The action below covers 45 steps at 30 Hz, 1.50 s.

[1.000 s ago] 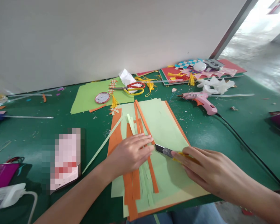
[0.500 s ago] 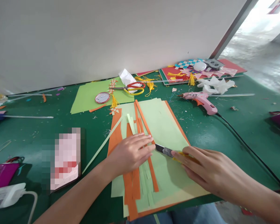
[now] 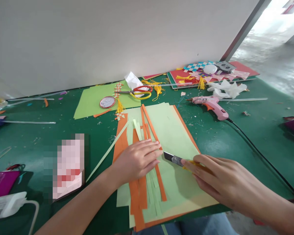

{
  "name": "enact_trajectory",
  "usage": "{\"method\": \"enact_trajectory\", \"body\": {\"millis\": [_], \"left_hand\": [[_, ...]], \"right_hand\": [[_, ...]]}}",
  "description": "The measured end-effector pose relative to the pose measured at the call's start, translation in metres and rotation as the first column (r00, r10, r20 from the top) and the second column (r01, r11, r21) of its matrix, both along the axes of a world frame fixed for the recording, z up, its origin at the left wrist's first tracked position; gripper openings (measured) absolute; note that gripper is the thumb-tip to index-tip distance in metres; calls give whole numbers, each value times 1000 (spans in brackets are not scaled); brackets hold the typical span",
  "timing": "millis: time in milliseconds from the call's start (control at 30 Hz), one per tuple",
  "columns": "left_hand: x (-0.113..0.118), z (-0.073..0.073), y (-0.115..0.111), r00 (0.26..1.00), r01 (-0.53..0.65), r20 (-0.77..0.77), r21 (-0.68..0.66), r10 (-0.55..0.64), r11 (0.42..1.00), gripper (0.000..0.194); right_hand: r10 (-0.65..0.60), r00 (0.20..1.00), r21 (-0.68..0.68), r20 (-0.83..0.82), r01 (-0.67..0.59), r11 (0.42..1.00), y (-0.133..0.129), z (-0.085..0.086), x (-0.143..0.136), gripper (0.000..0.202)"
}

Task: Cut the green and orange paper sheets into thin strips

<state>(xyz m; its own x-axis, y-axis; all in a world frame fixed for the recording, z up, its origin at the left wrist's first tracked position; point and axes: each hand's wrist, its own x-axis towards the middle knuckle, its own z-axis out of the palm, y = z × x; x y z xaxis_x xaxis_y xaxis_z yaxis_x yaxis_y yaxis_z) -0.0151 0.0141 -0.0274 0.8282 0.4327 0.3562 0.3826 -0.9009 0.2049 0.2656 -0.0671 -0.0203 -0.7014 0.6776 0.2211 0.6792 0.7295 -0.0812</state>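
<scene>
My left hand lies flat, fingers stretched to the right, over several orange strips and pale green strips on a stack of light green paper. Wrapped round the yellow handle of a utility knife, my right hand is over the right part of the stack. The knife's dark blade points left, its tip just off the left fingertips. Orange paper shows along the stack's right and lower edges. A long thin pale green strip slants off the stack's left side.
Behind the stack lie scissors, a round dish, green sheets and yellow tassels. A pink glue gun with a black cord is at right, a phone at left. A white charger sits front left.
My right hand and the knife have shifted very slightly to the right, away from the left fingertips. My left hand stays on the strips.
</scene>
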Motion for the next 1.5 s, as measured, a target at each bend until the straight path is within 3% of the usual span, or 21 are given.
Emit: {"method": "enact_trajectory", "body": {"millis": [1500], "left_hand": [[0,1,-1,1000,-11,3,-9,11,1000,24]], "right_hand": [[3,1000,40,20,-4,999,7,-1,-7,33]]}}
